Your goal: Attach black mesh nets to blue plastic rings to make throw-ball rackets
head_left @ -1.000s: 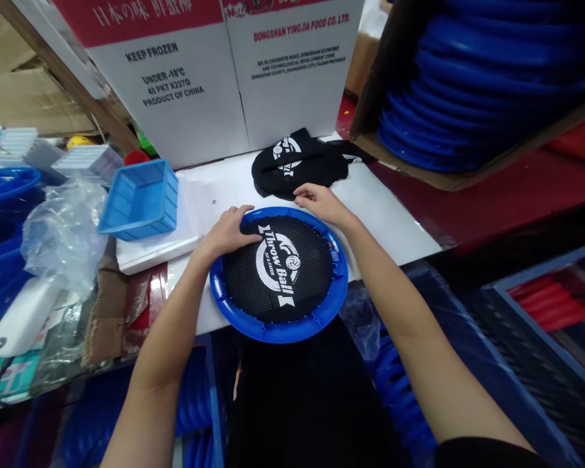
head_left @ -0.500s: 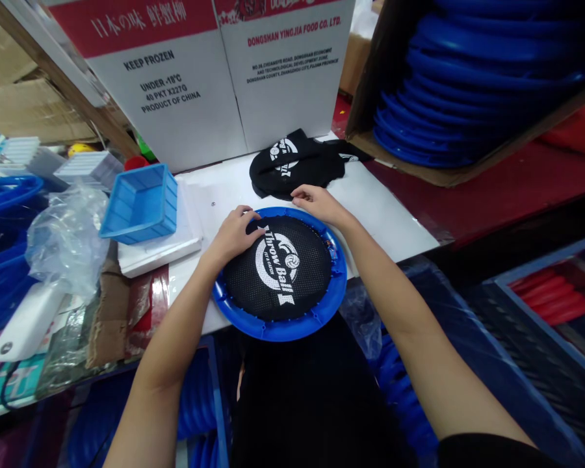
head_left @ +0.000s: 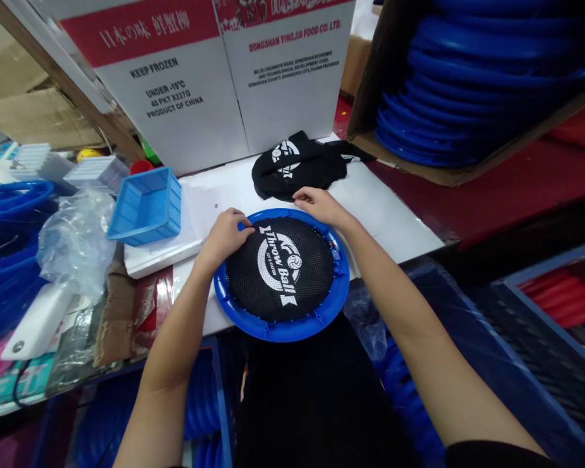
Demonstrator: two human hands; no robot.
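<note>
In front of me, a round blue plastic ring (head_left: 283, 333) overhangs the table's near edge. Black mesh netting (head_left: 244, 286) printed "Throw Ball" is stretched within it. My left hand (head_left: 227, 237) is closed at the ring's upper-left rim, with the thumb at the edge of the netting. Across the top rim, my right hand (head_left: 324, 207) has its fingers curled at the ring's outer edge; its thumb is mostly hidden. Black printed mesh pieces (head_left: 297, 166) lie in a pile just beyond the right hand.
A white carton (head_left: 205, 123) stands behind the mesh pile. Stacked blue rings (head_left: 448, 97) fill a cardboard box at right. At left are a small blue bin (head_left: 146, 208), clear plastic bags (head_left: 75, 240) and a white device (head_left: 36, 322). Blue crates flank my legs below.
My left hand has drawn back from over the netting to the ring's rim, its fingers closing. The right hand stays nearly in place. The whole view has shifted slightly.
</note>
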